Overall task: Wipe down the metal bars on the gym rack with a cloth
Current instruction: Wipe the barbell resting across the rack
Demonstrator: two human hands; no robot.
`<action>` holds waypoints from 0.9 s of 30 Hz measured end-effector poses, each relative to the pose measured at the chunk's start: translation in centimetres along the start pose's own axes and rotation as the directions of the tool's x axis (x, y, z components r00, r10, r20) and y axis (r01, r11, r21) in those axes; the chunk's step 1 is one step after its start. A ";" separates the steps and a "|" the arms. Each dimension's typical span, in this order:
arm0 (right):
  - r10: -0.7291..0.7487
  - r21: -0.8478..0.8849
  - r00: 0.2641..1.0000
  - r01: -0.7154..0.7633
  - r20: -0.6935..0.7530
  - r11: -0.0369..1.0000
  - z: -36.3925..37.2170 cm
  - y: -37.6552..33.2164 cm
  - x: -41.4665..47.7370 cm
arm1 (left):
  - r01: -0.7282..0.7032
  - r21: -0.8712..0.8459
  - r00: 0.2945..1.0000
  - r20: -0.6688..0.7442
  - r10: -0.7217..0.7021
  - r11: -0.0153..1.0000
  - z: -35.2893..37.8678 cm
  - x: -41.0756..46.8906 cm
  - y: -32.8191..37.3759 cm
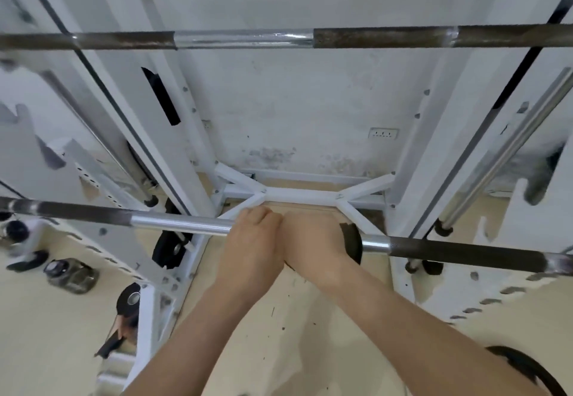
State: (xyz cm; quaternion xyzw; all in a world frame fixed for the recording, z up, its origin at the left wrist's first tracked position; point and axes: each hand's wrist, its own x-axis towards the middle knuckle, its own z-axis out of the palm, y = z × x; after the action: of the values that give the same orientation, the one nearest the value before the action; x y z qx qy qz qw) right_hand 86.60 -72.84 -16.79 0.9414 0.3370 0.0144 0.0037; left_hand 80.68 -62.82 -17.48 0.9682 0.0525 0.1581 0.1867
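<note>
A metal barbell (179, 223) runs across the near part of the white gym rack, chrome in the middle with dark knurled stretches toward both ends. My left hand (251, 243) grips its chrome middle, fingers curled over the top. Pressed against it on the right, my right hand (313, 243) grips the same bar with a dark cloth (352, 242) wrapped under its fingers, the cloth showing at the hand's right edge. A second bar (245, 39), rusty with a chrome centre, lies higher up across the rack.
White rack uprights (173, 123) stand left and right, and a white X-shaped base frame (297, 195) lies on the floor below. A chrome guide rod (508, 154) slants at the right. Black weight plates (169, 251) and small items lie on the beige floor at left.
</note>
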 end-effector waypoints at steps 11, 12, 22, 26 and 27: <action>0.060 0.130 0.888 -0.133 0.456 0.983 -0.6 0.4 2.9 | -0.245 -0.189 0.959 0.096 0.266 0.951 -3.3 -0.6 -6.7; 0.146 -0.023 0.930 -0.147 0.338 0.989 -0.3 -0.1 2.0 | -0.243 -0.199 0.962 0.074 0.262 0.949 -3.6 -0.8 -7.8; -0.027 0.295 0.774 -0.209 0.633 0.932 -2.2 -11.3 10.9 | 0.026 -0.076 0.984 -0.172 -0.039 0.997 -10.2 -1.0 -23.4; -0.048 0.269 0.753 -0.174 0.656 0.947 -2.1 -17.8 15.5 | 0.197 -0.066 0.971 -0.125 -0.204 0.978 -11.7 -1.8 -28.4; -0.017 0.207 0.839 -0.114 0.544 0.972 -1.3 -19.8 15.8 | 0.201 -0.074 0.972 -0.108 -0.208 0.977 -11.8 -2.1 -28.9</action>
State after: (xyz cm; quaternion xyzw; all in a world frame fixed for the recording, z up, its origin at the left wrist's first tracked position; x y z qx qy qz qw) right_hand 86.18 -47.52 -15.43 0.9092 0.2974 -0.2912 -0.0109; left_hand 73.60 -32.40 -18.62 0.9406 0.1578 0.1950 0.2289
